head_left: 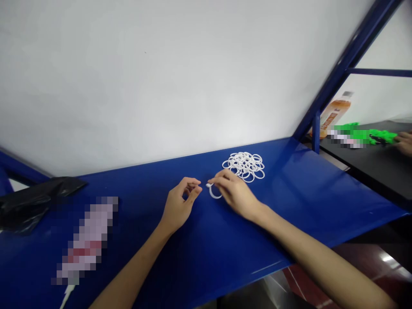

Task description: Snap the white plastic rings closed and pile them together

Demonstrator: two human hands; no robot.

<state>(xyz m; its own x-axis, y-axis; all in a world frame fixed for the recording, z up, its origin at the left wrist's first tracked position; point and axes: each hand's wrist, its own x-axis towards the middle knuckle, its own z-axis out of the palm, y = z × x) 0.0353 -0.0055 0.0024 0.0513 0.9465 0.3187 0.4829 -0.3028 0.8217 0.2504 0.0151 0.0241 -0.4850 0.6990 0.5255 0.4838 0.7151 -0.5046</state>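
A pile of several white rings [244, 165] lies on the blue table [299, 193] near the white wall. My right hand [233, 191] rests just in front of the pile, its fingertips pinched on a single white ring [213, 192] that lies against the table. My left hand [180, 204] sits a little to the left, thumb and forefinger curled into a pinch close to that ring's end; whether they touch it I cannot make out.
A crumpled black plastic bag [30, 199] lies at the far left. A blurred-out object [88, 238] with a white cord lies front left. Beyond a blue frame post [334, 81], a black table [370, 161] carries a bottle [334, 112], green parts [370, 134] and another person's hand [404, 141].
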